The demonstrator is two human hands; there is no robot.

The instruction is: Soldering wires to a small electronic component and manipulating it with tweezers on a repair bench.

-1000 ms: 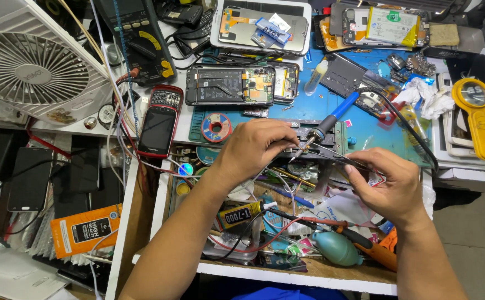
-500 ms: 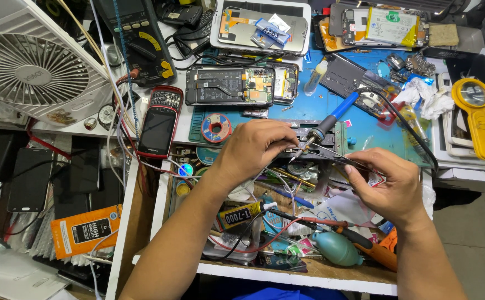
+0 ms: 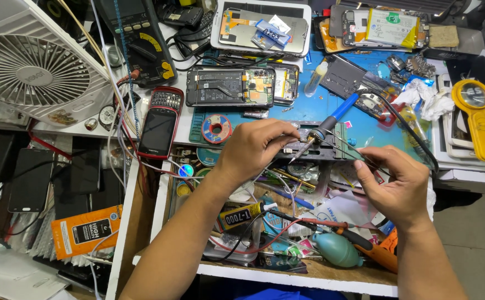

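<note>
My left hand (image 3: 253, 150) reaches over the cluttered bench, its fingertips pinched on a small part beside the metal tip of a blue-handled soldering iron (image 3: 338, 114). The iron lies slanted across a dark board holder (image 3: 331, 151), and its black cord (image 3: 420, 139) loops off to the right. My right hand (image 3: 400, 186) sits to the right of the holder. Its thumb and fingers pinch a thin wire (image 3: 342, 149) that runs left toward the iron's tip. What exactly the left fingers hold is too small to tell.
An opened phone (image 3: 237, 86) lies behind the hands on a blue mat (image 3: 364, 128). At the left are a red phone (image 3: 159, 125), a multimeter (image 3: 142, 44) and a white fan (image 3: 26, 69). A yellow magnifier (image 3: 475, 111) is at the right. A glue tube (image 3: 242, 214) and a teal blower bulb (image 3: 337, 250) lie in front.
</note>
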